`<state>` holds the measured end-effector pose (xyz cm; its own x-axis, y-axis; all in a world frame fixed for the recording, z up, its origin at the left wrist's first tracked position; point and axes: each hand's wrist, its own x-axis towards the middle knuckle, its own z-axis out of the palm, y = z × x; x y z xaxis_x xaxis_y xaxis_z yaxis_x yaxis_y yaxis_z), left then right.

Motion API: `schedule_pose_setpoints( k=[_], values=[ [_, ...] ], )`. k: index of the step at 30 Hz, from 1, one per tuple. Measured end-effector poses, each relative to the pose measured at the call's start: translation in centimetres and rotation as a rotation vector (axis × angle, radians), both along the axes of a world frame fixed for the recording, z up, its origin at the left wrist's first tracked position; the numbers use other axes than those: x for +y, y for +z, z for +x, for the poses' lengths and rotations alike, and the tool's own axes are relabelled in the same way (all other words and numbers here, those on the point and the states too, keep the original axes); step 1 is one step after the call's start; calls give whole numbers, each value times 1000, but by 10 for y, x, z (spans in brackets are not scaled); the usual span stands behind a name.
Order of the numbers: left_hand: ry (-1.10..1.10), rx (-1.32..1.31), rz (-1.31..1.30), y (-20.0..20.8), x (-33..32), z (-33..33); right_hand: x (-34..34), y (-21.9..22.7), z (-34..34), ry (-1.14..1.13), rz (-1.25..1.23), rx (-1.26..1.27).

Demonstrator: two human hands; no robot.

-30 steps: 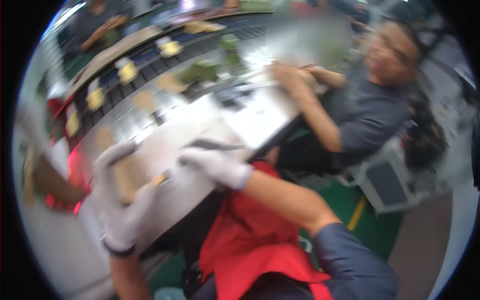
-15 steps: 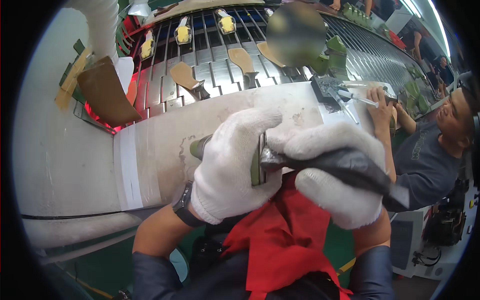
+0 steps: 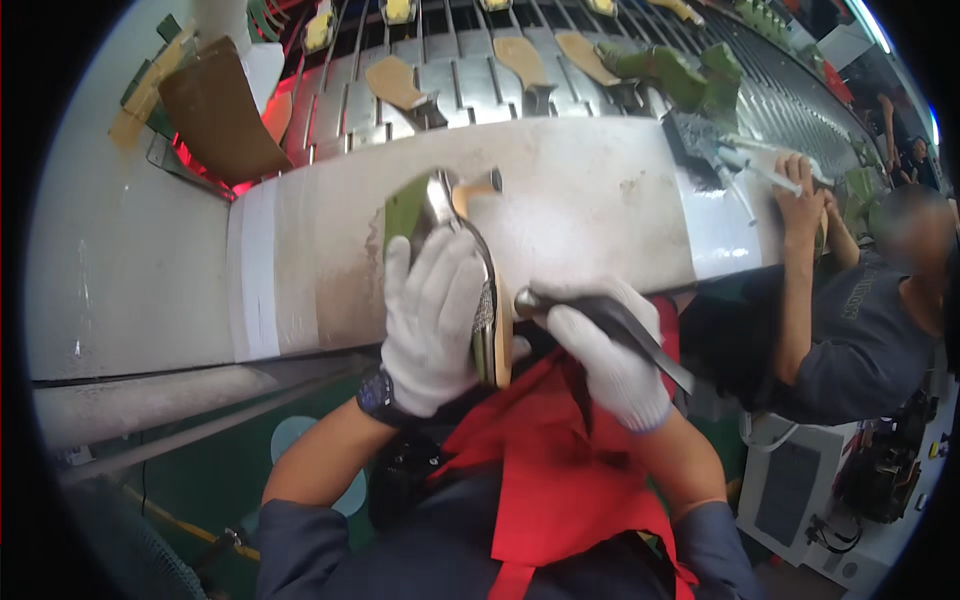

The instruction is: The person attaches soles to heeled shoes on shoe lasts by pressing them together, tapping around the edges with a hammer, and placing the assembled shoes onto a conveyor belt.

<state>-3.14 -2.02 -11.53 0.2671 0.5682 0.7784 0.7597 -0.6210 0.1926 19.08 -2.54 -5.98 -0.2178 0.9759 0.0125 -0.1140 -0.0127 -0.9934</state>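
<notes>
My left hand (image 3: 432, 318), in a white knit glove, grips a high-heeled shoe (image 3: 486, 330) on a green last. The shoe is tipped on its side, its tan sole edge turned right and its heel at the far end. Shiny silver-grey material covers the back part, and the green last (image 3: 403, 218) shows beyond my fingers. In my right hand (image 3: 615, 350), also gloved, is a dark hand tool (image 3: 625, 325) with a rounded metal end and a long, flat, tapering body. The rounded end points at the sole, with a small gap between them.
A pale worktable (image 3: 590, 190) lies ahead. Beyond it, a slatted metal conveyor (image 3: 455, 90) carries tan soles with heels and green lasts (image 3: 660, 72). At right, a co-worker's hands (image 3: 803, 195) work beside syringes (image 3: 760, 178) and a dark block. A brown curved panel (image 3: 215, 115) stands at left.
My left hand has turned the shoe so its length and heel show. My right hand and the tool have drawn back from it, lower and leftward. The view has shifted.
</notes>
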Motion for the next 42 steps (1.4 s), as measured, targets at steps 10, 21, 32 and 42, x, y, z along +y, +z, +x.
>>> schedule_pose_setpoints(
  k=[10, 21, 32, 42],
  values=[
    [77, 141, -16, -19, 1, -6, 29, -8, 17, 184, -60, -84],
    [72, 16, -32, -23, 2, 1, 61, 10, 13, 358, 301, -256],
    [25, 0, -199, -14, -8, -3, 57, 38, 4, 524, 432, -306],
    [47, -22, -114, -25, -6, -4, 3, 12, 6, 396, 193, -47]
  ],
)
